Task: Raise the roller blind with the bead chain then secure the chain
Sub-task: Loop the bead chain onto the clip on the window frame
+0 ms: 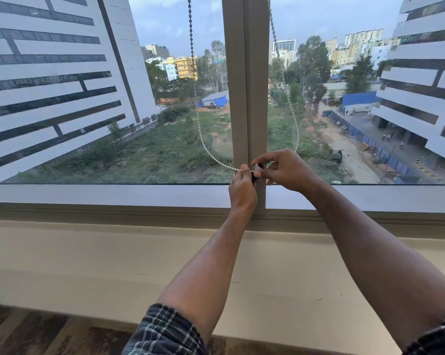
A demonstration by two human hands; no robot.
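At the foot of the mullion [244,98], the securing step was judged in hand: no blind was seen in the glass. One chain [200,129], in two strands, was pinched by the left hand [242,187] beside one dark clip [256,171], gripped by the right hand [285,170]. Seating the beads was called for next.

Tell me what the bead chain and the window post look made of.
Bead chain: small round off-white beads, probably plastic; darker against the sky, so metal is possible. Window post: smooth beige matt finish with straight, crisp edges, likely painted or coated metal.
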